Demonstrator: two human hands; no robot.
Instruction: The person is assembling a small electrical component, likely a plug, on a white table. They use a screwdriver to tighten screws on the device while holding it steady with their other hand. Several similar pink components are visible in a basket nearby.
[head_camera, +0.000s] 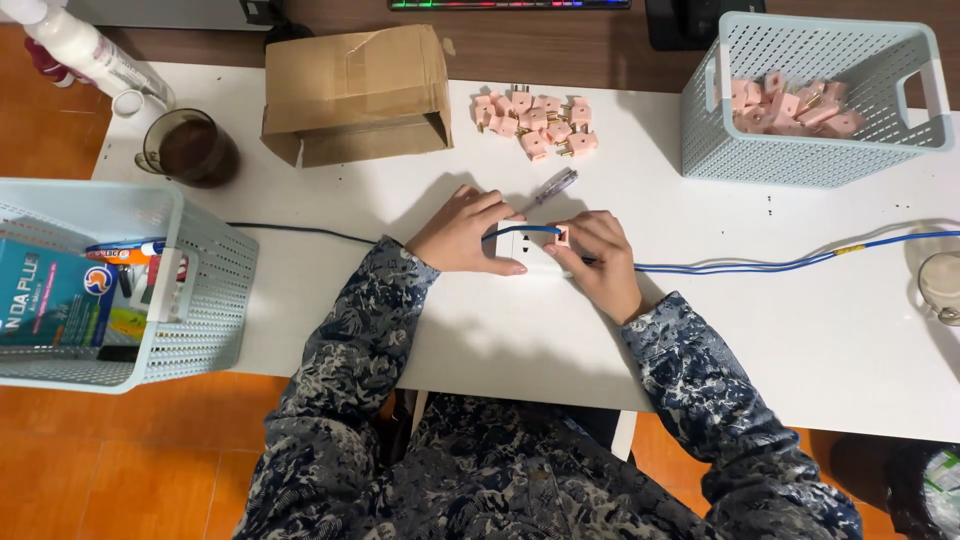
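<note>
— Where's everything on the table (760, 340)?

— My left hand (462, 235) and right hand (600, 262) meet at the centre on a socket block (525, 250), a plug (562, 236) on its right end. A cable (760, 265) runs off toward three o'clock. A tester pen (555, 184) lies just behind, at twelve.

— And further out?

— A pile of plugs (535, 122) at twelve, a cardboard box (355, 95) at eleven, a cup (190, 148) at ten. One basket (815, 95) with plugs sits at two, another basket (110, 285) at nine.

White table (780, 330) bears cardboard box (355, 95), pink plugs (535, 122), basket (810, 100).
</note>
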